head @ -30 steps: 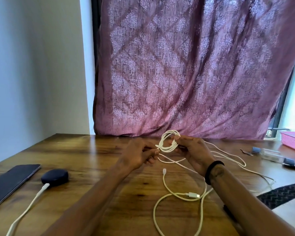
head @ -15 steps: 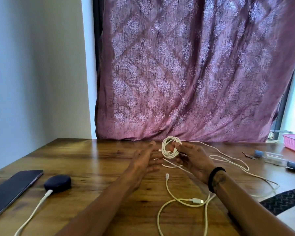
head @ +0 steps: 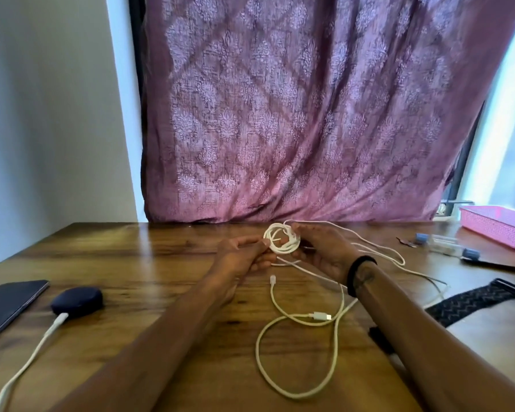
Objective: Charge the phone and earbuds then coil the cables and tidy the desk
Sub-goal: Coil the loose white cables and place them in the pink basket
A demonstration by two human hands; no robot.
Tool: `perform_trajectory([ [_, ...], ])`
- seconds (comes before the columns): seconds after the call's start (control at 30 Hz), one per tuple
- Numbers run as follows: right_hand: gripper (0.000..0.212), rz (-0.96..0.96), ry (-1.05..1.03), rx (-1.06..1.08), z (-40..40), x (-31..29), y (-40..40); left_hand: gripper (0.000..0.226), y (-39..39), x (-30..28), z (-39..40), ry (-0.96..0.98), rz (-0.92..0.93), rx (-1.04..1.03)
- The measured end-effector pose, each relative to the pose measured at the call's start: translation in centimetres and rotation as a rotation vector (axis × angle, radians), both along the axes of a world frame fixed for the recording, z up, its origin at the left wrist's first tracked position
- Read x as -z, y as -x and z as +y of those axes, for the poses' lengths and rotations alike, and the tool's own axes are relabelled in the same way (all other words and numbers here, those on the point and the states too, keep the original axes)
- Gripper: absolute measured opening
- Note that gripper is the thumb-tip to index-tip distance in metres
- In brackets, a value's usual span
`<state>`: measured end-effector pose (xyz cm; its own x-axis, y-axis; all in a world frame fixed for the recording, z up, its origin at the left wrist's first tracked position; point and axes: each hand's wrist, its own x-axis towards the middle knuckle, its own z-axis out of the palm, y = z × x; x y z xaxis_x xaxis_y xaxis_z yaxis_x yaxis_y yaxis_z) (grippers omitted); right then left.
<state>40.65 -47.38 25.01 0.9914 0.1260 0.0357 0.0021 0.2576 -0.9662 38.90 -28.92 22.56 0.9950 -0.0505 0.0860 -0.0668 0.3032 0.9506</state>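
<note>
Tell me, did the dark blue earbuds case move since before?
No. The earbuds case sits just right of the phone, exactly as it did earlier.

Phone (head: 8, 304) cut off by left edge; charging cable (head: 27, 361) from earbud case (head: 77, 300) exits bottom-left corner. Right hand (head: 324, 251) fingertips hidden behind cable coil (head: 281, 240), so the grip there can't be read. Far right: pink basket (head: 497, 226) and patterned strap (head: 473, 301) clipped by right edge; small tubes (head: 446, 246) too blurred to identify.

Glossy wooden desk (head: 137, 263), patterned woven curtain (head: 309, 114), pink plastic basket (head: 494, 226)
</note>
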Motion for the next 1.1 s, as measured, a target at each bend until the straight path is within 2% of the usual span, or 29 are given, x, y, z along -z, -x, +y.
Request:
perform_trajectory([
  [0.1, 0.023, -0.015, -0.031, 0.004, -1.8, -1.2, 1.1, 0.009, 0.8, -1.1, -1.3, 0.002, -0.048, 0.008],
  [0.23, 0.016, -0.064, 0.093, 0.089, -7.1, -3.3, 2.8, 0.013, 0.8, -3.0, -5.5, -0.121, -0.101, 0.042],
  [0.37, 0.015, -0.06, 0.245, 0.284, -15.2, -5.3, 5.3, 0.018, 0.0, -5.0, -14.0, -0.21, -0.123, 0.114],
  [0.43, 0.019, -0.031, 0.307, 0.401, -19.8, -5.7, 6.9, 0.013, -0.2, -5.7, -19.3, -0.263, -0.159, 0.17],
  [0.5, 0.014, -0.001, 0.324, 0.49, -24.8, -5.8, 8.8, 0.01, -0.2, -5.8, -25.1, -0.3, -0.186, 0.243],
  [0.73, 0.007, 0.214, 0.097, 0.676, -39.5, -4.8, 13.2, 0.016, 0.1, -5.1, -42.4, -0.31, -0.192, 0.439],
  [0.87, 0.02, 0.219, 0.079, 0.785, -45.2, -4.6, 12.2, 0.013, -1.6, -5.1, -49.4, -0.332, -0.202, 0.459],
  [0.93, 0.018, 0.231, 0.071, 0.796, -47.2, -4.5, 11.4, 0.011, -2.8, -5.1, -51.7, -0.353, -0.222, 0.443],
  [1.03, 0.005, 0.276, 0.063, 0.782, -49.8, -3.8, 9.8, 0.013, -5.6, -3.8, -54.8, -0.443, -0.214, 0.433],
  [1.1, 0.009, 0.303, 0.013, 0.756, -50.7, -3.2, 8.9, 0.021, -8.1, -3.0, -56.1, -0.646, -0.312, 0.346],
])
